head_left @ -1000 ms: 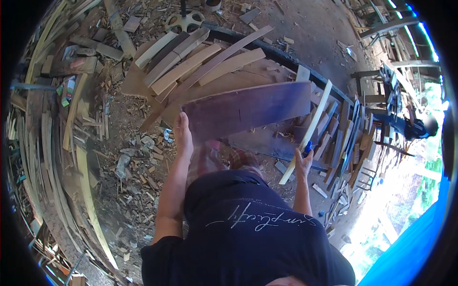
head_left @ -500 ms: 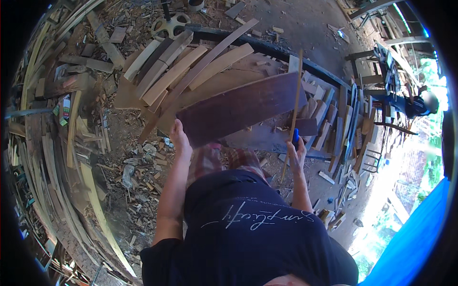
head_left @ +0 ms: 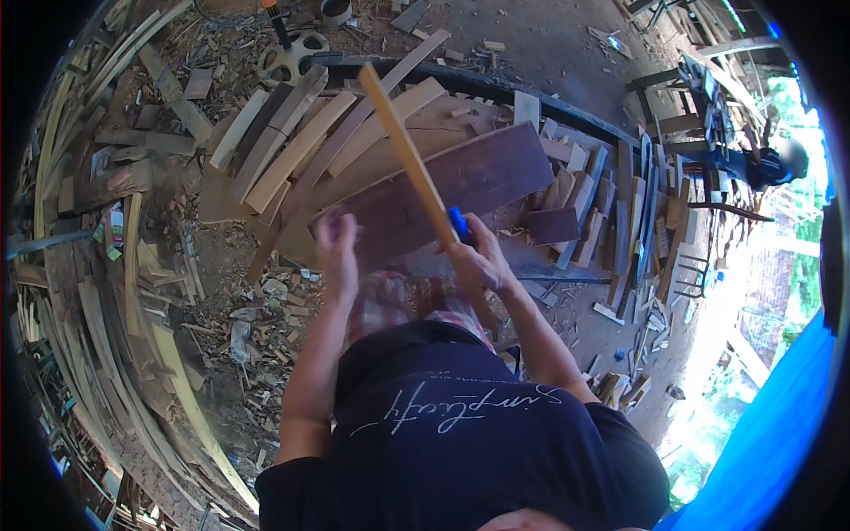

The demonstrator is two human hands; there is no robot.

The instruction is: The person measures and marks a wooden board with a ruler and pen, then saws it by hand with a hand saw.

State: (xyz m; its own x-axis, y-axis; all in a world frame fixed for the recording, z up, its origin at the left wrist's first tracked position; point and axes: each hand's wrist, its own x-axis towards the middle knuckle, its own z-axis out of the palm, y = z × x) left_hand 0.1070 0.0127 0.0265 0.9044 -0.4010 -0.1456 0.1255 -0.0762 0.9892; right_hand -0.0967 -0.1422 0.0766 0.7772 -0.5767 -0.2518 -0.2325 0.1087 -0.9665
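Observation:
My right hand (head_left: 474,248) grips a long pale-brown wooden strip (head_left: 398,133) together with a small blue object (head_left: 457,221), perhaps a marker. The strip slants across a wide dark reddish-brown board (head_left: 500,173). My left hand (head_left: 339,243) is at the board's lower left end, its fingers smeared by motion; whether it still holds the board I cannot tell.
Curved cut timber pieces (head_left: 301,150) lie on a platform behind the board, with shorter blocks (head_left: 584,208) to the right. Long offcuts (head_left: 115,354) pile at left over scrap-strewn ground. Another person (head_left: 761,166) is at the far right. A blue tarp (head_left: 744,442) hangs lower right.
My right hand has swung left and up with the strip, which now slants across the board. The board appears farther left. My left hand's fingers have shifted and blurred at the board's end.

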